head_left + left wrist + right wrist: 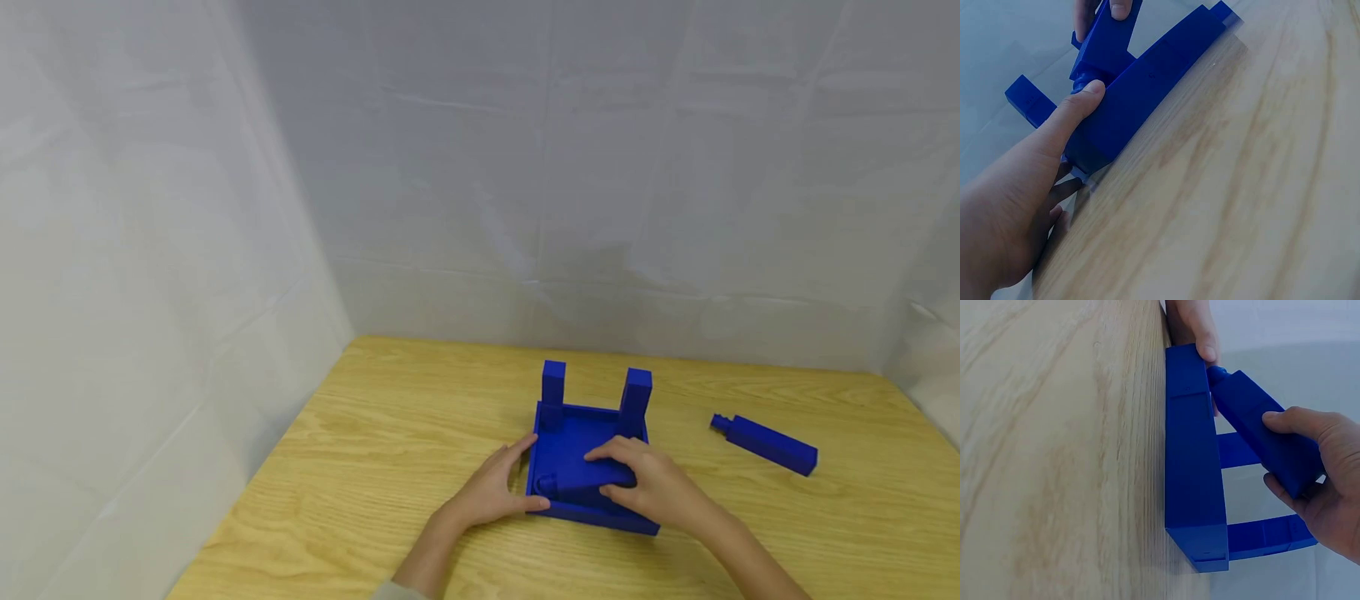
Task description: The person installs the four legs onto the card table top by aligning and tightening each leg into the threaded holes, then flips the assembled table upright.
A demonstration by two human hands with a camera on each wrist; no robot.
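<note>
Gripping a blue leg (592,479), right hand (656,487); left hand (491,492) (thumb curled) holds the tray (570,442).

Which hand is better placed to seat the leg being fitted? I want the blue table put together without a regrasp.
Probably the right hand: it already grips the loose blue leg, peg end at the near-left corner of the upturned tabletop. The left hand steadies that corner.

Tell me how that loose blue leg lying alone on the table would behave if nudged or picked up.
The loose blue leg looks like rigid moulded plastic, so it probably stays stiff. Its square faces lie flat on the table, so a nudge likely slides it rather than rolls it. The smooth surface may be slightly slippery, though probably light.
</note>
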